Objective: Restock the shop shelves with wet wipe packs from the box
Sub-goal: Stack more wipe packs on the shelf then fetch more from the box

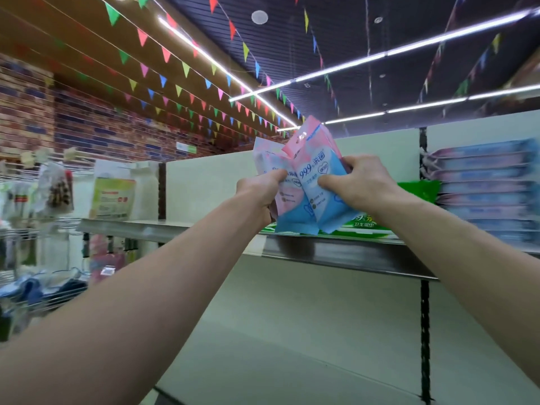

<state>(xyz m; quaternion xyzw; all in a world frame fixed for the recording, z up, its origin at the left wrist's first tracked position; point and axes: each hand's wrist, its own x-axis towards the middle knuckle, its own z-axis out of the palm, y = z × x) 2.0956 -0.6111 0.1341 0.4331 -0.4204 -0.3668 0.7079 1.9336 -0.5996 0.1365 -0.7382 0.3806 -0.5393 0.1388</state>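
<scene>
Here both hands are raised to the top shelf (336, 249) with a fanned bunch of pink-and-blue wet wipe packs (309, 173) between them. The left hand (258, 192) pinches the left part of the bunch, thumb on the printed face and fingers behind. The right hand (361, 182) has its grip round the front pack, thumb on the face and fingers curled over the right edge. The packs hang upright just in front of the shelf's front edge, their lower corners over the green packs (420, 190) that lie flat on the shelf. The box is not in view.

The step in hand looks like sorting the bunch before setting it down. To do it well, square the packs first: slide them edge to edge so the fan closes, printed faces all one way. Soft pouches probably slip against each other, so the thumbs should press firmly while the fingers behind take the weight. A stack of similar packs (485, 188) lies flat at the right of the shelf, and matching that lie would make the display even. Whether there is free room beside the green packs I cannot tell, since the hands hide that part. Lift the lower corners clear of the front edge before pushing in, or a pack may catch and fold.
</scene>
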